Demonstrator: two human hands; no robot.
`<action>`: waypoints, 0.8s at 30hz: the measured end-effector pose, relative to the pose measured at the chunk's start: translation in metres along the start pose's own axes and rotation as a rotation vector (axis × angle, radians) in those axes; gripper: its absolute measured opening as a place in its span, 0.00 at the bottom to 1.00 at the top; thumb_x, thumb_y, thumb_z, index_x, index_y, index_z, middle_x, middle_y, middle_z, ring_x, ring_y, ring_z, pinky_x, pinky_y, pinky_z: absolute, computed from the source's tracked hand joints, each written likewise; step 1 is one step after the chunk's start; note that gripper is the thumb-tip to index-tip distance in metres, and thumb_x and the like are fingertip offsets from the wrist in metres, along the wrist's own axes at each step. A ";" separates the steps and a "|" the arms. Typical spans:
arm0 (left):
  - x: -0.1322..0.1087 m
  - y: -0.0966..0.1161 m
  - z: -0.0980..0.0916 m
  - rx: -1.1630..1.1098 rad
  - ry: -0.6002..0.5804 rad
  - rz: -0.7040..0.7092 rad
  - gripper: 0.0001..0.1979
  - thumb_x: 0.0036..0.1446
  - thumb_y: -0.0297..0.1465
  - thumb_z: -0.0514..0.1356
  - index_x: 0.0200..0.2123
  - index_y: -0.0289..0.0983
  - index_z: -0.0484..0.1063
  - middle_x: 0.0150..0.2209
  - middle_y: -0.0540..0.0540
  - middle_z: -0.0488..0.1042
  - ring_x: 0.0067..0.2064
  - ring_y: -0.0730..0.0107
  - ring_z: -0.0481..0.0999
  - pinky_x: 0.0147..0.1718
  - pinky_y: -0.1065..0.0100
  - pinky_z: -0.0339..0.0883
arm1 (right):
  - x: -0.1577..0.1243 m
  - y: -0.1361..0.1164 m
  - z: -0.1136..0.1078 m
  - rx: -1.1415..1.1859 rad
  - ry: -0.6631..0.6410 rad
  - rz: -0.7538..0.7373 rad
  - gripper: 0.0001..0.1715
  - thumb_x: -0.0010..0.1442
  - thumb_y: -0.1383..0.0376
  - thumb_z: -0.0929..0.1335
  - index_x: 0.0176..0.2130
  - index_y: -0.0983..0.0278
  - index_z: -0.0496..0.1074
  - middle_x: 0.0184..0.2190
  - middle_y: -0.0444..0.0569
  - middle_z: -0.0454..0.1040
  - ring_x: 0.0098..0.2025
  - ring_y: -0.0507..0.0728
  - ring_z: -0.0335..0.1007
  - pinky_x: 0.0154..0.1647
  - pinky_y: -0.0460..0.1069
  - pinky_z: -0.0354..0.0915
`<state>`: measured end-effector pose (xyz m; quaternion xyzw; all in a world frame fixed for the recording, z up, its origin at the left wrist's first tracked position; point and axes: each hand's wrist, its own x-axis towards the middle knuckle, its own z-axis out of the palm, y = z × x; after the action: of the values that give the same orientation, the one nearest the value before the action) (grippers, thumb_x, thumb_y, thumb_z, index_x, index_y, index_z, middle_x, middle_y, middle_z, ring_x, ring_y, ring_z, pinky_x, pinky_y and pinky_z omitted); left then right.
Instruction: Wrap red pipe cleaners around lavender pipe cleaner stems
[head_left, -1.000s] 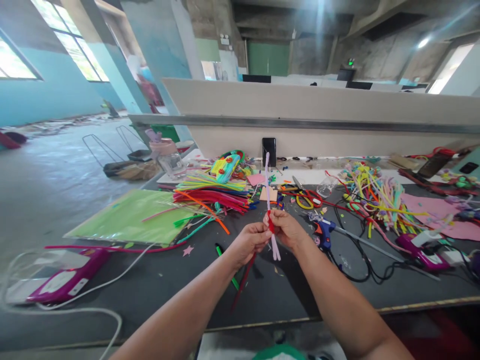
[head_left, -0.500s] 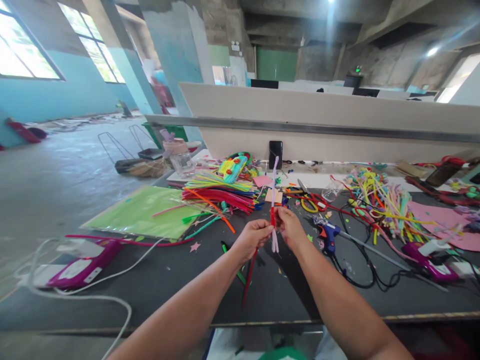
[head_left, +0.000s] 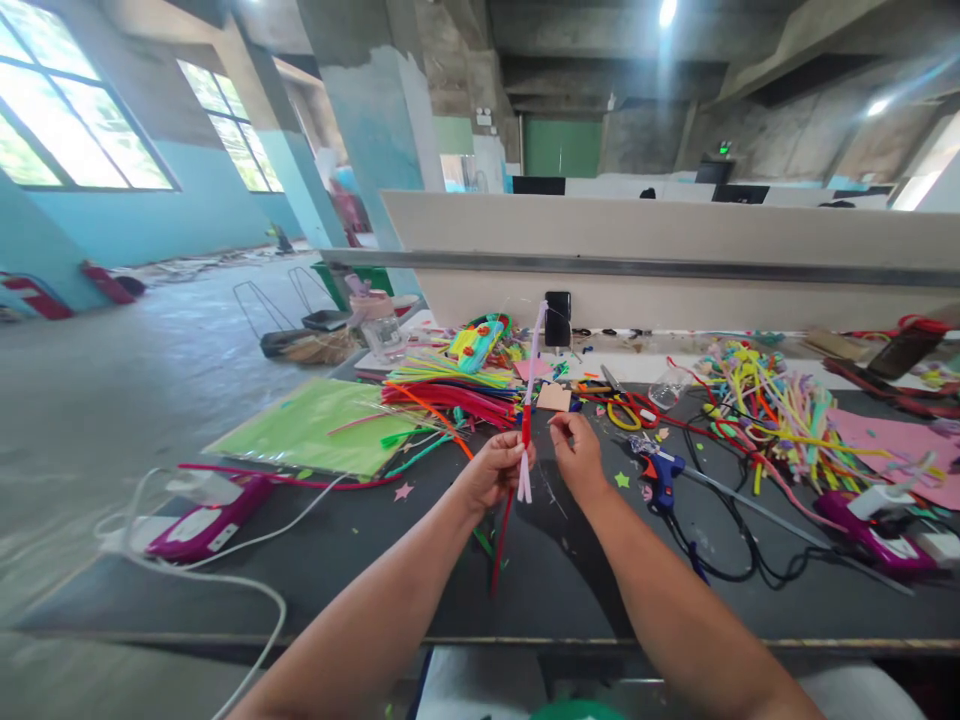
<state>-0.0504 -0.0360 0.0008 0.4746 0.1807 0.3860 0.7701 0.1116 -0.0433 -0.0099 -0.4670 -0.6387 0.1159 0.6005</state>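
Head camera: your left hand is pinching the lilac pipe cleaners around their red wrap, and they are standing nearly upright above the worktop. Your right hand is hovering just beside them, fingers curling; whether it is pinching anything, I cannot tell. A blue glue gun is lying to its right, and scissors are resting farther back.

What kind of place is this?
Looks like a handicraft workshop, probably in a bare industrial-type hall: a bundle of fuzzy craft stems and a blue glue gun on the dark worktable, with rough concrete beams overhead.
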 end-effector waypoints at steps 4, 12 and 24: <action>-0.004 0.005 -0.003 -0.015 -0.192 0.019 0.18 0.39 0.38 0.67 0.18 0.32 0.64 0.16 0.53 0.57 0.16 0.82 0.54 0.14 0.77 0.46 | -0.002 0.002 0.004 0.061 -0.081 0.070 0.09 0.58 0.64 0.62 0.37 0.64 0.70 0.32 0.48 0.70 0.34 0.54 0.65 0.37 0.49 0.61; -0.016 0.009 0.008 0.205 -0.573 -0.131 0.22 0.34 0.47 0.66 0.12 0.34 0.68 0.13 0.44 0.63 0.17 0.73 0.62 0.18 0.68 0.53 | 0.012 -0.019 -0.001 0.593 -0.138 0.332 0.12 0.54 0.59 0.67 0.37 0.64 0.69 0.28 0.44 0.69 0.30 0.51 0.63 0.33 0.46 0.61; -0.017 0.023 0.013 0.570 -0.805 -0.321 0.21 0.31 0.48 0.68 0.17 0.33 0.76 0.17 0.40 0.71 0.19 0.64 0.68 0.21 0.66 0.62 | -0.005 -0.082 -0.053 0.446 -1.055 0.515 0.27 0.54 0.47 0.66 0.24 0.69 0.70 0.16 0.43 0.67 0.19 0.47 0.62 0.19 0.42 0.57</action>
<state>-0.0630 -0.0507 0.0256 0.7427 0.0385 -0.0149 0.6683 0.1192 -0.1131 0.0582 -0.3493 -0.6765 0.6021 0.2403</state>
